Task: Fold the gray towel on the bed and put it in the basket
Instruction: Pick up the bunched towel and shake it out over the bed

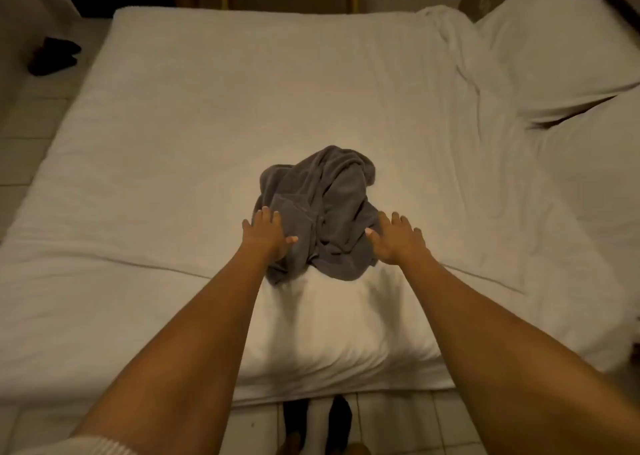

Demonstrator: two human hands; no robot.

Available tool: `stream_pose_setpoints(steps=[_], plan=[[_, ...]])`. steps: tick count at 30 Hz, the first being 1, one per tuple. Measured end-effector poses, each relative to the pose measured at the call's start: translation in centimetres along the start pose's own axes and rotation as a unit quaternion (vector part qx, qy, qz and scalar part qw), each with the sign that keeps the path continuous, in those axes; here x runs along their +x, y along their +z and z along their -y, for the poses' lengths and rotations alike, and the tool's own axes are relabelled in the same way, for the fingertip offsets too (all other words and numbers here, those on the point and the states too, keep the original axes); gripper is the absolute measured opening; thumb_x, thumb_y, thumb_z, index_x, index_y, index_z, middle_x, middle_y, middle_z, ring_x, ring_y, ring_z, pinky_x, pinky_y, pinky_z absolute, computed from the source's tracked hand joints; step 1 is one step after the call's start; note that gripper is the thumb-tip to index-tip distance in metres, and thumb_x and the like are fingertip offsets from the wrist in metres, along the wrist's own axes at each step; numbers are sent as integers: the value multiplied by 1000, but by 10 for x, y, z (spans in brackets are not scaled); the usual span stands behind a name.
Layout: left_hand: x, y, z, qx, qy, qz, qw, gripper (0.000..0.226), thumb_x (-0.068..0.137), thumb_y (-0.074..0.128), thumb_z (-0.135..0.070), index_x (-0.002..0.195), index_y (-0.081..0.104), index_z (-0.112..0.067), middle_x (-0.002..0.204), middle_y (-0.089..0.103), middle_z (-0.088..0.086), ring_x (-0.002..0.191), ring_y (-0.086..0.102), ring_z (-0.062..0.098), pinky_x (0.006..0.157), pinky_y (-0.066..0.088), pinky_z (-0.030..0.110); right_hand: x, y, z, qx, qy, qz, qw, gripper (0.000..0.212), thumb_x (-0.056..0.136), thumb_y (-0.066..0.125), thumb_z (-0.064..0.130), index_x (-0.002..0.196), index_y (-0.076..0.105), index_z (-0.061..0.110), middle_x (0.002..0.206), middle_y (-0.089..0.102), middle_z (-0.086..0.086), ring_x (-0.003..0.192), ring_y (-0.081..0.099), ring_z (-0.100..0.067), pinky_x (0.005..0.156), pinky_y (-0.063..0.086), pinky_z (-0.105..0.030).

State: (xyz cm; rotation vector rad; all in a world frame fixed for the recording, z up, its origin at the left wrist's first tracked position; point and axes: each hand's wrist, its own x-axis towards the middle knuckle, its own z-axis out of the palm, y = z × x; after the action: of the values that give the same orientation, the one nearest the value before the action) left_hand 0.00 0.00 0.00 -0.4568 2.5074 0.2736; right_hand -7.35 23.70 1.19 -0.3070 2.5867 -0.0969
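White bed [173,142], crumpled gray towel [322,208] heaped mid-mattress

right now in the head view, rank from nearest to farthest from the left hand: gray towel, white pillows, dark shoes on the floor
1. gray towel: under the left hand, mid-bed.
2. dark shoes: on the floor, far left of the bed.
3. white pillows: far right corner.

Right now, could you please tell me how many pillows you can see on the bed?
2. One pillow lies at the far right corner of the bed; a second pillow sits just nearer, beside it. The frame crops both, so more may be hidden.
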Motion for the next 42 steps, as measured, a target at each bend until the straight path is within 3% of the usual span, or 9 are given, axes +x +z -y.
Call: stream_pose_setpoints(steps=[15,24,31,39,42], plan=[[68,133,-7,4,1,71,997,73,100,35,-38,151,-3,-2,161,-6,14,150,0,25,122,10,43,69,123,-7,-21,-42,96,994,63,100,27,44,152,1,19,160,-1,-12,147,1,-27,118,12,-47],[101,210,-11,48,-35,-32,998,70,101,31,-31,150,-8,-1,160,-10,17,149,-6,28,121,2,47,112,198,-12,-95,-129,33,986,63,99,35,40,151,5,21,160,-1,-12,147,-1,-27,118,7,-48],[129,245,7,104,-42,-102,988,70,102,29,-30,148,-16,-4,160,-9,13,149,-8,28,120,-2,47,144,250,3,-138,-144,51,979,60,100,31,38,151,9,15,160,-4,-13,147,-4,-27,118,3,-49],[147,260,20,69,-44,-168,982,64,101,28,-21,150,-11,-7,161,-4,10,149,-2,26,119,-3,48,172,269,10,-218,-182,-48,958,67,94,46,42,146,27,4,154,24,-21,145,16,-31,117,1,-52],[147,260,27,44,-25,-185,982,60,100,29,-16,152,-1,-8,161,4,11,149,5,26,119,2,50,172,264,5,-227,-202,-61,951,54,93,50,29,140,40,3,150,32,-21,144,19,-33,116,-1,-53]])
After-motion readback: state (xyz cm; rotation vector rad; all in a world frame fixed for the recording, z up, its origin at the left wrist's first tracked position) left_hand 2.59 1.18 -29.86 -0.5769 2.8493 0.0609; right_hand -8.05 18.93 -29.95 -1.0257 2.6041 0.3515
